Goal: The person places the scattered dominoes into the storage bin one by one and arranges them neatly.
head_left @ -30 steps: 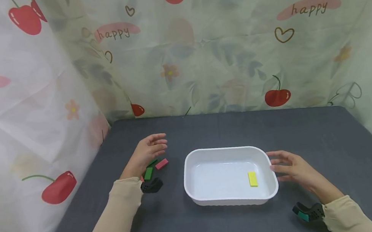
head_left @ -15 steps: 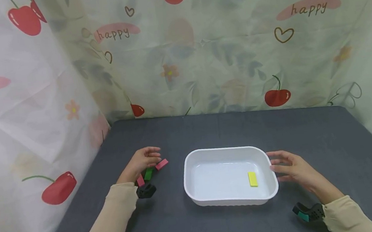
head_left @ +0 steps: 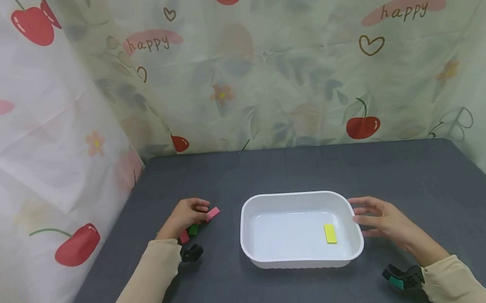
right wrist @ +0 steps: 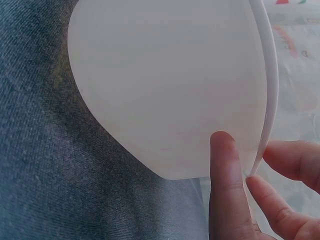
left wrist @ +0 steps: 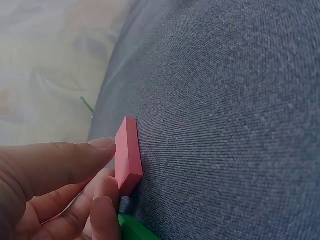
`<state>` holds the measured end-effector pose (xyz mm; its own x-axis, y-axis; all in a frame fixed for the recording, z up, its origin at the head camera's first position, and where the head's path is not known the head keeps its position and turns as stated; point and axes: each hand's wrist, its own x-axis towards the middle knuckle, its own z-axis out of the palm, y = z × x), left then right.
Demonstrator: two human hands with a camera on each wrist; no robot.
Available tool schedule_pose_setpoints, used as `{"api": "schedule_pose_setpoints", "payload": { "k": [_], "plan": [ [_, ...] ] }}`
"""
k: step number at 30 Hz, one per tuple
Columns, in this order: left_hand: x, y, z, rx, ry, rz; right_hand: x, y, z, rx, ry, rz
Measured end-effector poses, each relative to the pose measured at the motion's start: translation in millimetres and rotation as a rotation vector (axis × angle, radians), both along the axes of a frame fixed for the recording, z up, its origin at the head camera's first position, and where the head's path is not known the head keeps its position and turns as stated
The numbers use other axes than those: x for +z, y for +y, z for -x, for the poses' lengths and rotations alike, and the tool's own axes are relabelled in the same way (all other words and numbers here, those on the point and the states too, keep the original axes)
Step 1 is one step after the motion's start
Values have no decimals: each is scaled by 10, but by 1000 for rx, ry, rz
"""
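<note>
Our left hand (head_left: 185,215) pinches the pink block (left wrist: 128,156) at its fingertips, the green block (head_left: 194,229) crowding beneath, while our relaxed right hand (head_left: 383,222) touches the white tray (head_left: 294,196); we judge the shallow pinch could slip, or nudge that neighbour.

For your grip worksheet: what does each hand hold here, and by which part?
The left hand pinches the pink block by its near end. The right hand steadies the tray, fingers on its right wall and rim.
</note>
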<state>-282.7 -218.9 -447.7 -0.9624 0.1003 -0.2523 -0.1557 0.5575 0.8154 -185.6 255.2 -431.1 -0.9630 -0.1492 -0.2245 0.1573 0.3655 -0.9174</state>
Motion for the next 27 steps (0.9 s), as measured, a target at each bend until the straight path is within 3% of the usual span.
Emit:
{"api": "schedule_pose_setpoints", "payload": {
  "k": [27],
  "plan": [
    [16, 104, -43, 6, 57, 195, -9, -2, 11, -1, -10, -7]
  ]
}}
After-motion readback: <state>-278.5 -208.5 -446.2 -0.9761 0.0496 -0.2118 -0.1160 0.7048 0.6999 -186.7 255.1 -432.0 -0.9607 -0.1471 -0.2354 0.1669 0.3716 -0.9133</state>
